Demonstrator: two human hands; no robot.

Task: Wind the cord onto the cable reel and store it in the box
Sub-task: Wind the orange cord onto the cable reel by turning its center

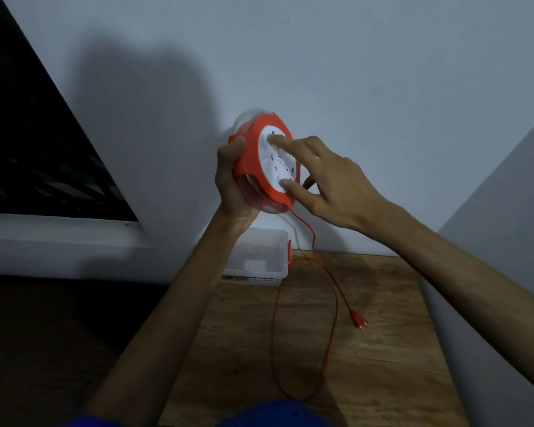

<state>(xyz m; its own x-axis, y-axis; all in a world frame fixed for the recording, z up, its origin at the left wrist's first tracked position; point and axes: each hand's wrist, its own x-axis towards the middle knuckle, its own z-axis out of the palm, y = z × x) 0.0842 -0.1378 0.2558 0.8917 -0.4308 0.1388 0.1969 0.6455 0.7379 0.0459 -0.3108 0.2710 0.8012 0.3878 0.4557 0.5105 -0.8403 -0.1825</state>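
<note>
I hold a round orange cable reel [251, 163] with a white socket face up in front of the wall. My left hand [231, 183] grips its orange rim from the left. My right hand [324, 177] rests on the white face, with the index finger near the top and the thumb near the bottom edge. A thin orange cord [330, 291] hangs from the reel's underside and loops over the wooden table, ending in an orange plug [359, 320] lying on the wood. A clear plastic box [259, 257] with an orange latch stands below the reel against the wall.
The wooden table [383, 349] runs between a pale wall behind and a grey panel [490, 241] on the right. A dark window [37, 143] with a white sill fills the left. The floor to the left of the table is dark.
</note>
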